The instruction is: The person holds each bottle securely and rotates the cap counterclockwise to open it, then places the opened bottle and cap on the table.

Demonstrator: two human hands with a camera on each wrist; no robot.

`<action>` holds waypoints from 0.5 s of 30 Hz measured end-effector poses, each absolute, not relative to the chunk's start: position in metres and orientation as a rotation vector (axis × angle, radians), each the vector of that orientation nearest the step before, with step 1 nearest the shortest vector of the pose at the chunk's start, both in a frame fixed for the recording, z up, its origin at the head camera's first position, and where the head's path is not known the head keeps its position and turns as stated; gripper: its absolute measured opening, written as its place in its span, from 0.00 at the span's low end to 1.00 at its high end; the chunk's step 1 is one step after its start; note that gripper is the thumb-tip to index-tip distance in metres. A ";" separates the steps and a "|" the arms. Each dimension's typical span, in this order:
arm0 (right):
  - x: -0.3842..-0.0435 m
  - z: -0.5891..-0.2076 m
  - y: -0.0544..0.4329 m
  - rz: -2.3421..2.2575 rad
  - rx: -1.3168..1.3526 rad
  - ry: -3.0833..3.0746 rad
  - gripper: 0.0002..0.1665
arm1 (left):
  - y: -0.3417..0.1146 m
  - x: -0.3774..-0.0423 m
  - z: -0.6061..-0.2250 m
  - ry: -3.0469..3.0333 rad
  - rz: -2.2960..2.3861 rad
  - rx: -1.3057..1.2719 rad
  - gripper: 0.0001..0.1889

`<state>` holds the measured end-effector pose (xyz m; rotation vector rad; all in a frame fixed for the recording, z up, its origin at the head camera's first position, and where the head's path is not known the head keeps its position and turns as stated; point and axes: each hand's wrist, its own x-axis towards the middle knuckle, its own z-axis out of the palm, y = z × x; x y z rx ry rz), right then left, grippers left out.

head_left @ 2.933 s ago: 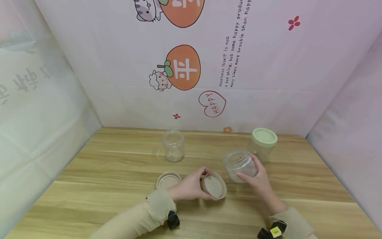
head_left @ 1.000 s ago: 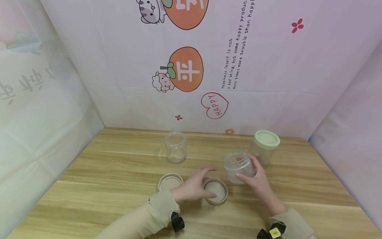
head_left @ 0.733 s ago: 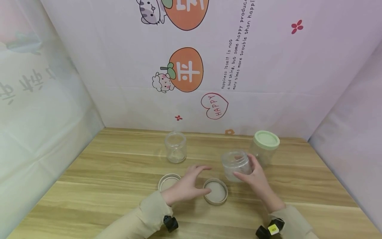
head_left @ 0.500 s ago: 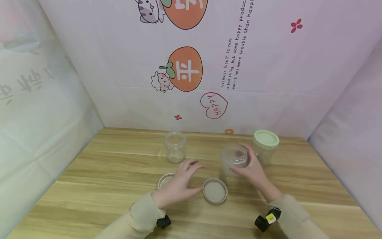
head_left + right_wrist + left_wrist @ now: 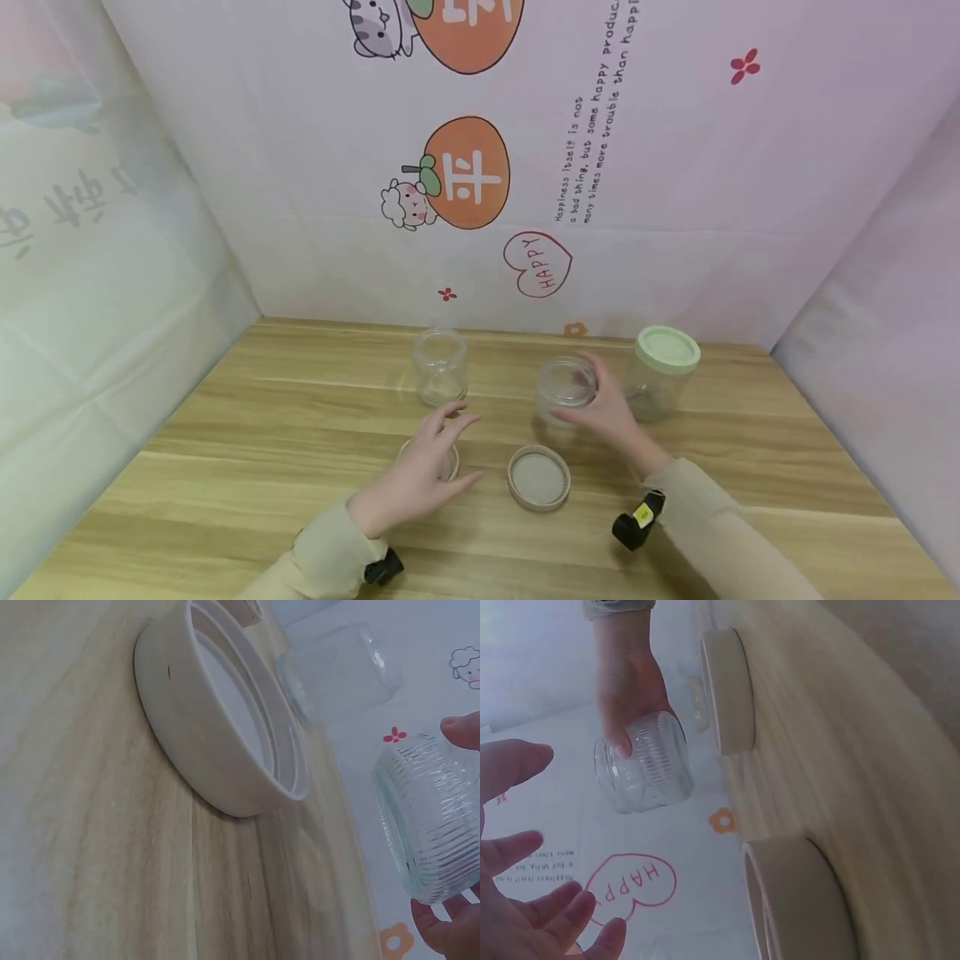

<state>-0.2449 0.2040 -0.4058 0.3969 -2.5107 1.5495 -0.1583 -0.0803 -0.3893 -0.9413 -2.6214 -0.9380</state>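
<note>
My right hand (image 5: 611, 417) grips a clear, lidless jar (image 5: 558, 400) from its right side. Ribbed walls show on this jar (image 5: 431, 817) in the right wrist view, where it is held clear of the wood. With fingers spread and nothing in them, my left hand (image 5: 416, 475) hovers over a beige round lid (image 5: 452, 463), hiding most of it. Between the two hands a second beige lid (image 5: 538, 477) lies with its hollow side up. Beyond my left fingertips another clear jar (image 5: 438, 362) stands upright, its top open.
At the back right stands a clear jar with a pale green lid (image 5: 667, 350), just past my right hand. The wooden table (image 5: 300, 400) ends at a printed white cloth wall (image 5: 337, 250) behind. Cloth sides (image 5: 885, 317) close it in left and right.
My left hand has let go of the second lid, which now lies flat, and drawn back leftward. My right hand has carried the lidless jar left and farther back, turning it more upright.
</note>
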 end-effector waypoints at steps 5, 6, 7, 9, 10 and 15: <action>-0.257 -0.413 0.196 1.614 0.405 -2.498 0.53 | -0.087 -0.156 -0.393 -2.623 -0.981 -0.901 0.36; -0.260 -0.415 0.194 1.615 0.394 -2.502 0.53 | -0.088 -0.156 -0.393 -2.620 -0.978 -0.902 0.36; -0.262 -0.415 0.193 1.604 0.380 -2.513 0.53 | -0.089 -0.155 -0.394 -2.619 -0.977 -0.902 0.36; -0.268 -0.417 0.190 1.569 0.360 -2.537 0.53 | -0.091 -0.155 -0.395 -2.620 -0.970 -0.898 0.35; -0.270 -0.418 0.189 1.547 0.351 -2.552 0.54 | -0.092 -0.155 -0.395 -2.622 -0.964 -0.892 0.35; -0.282 -0.423 0.183 1.491 0.354 -2.579 0.56 | -0.094 -0.154 -0.397 -2.624 -0.930 -0.871 0.34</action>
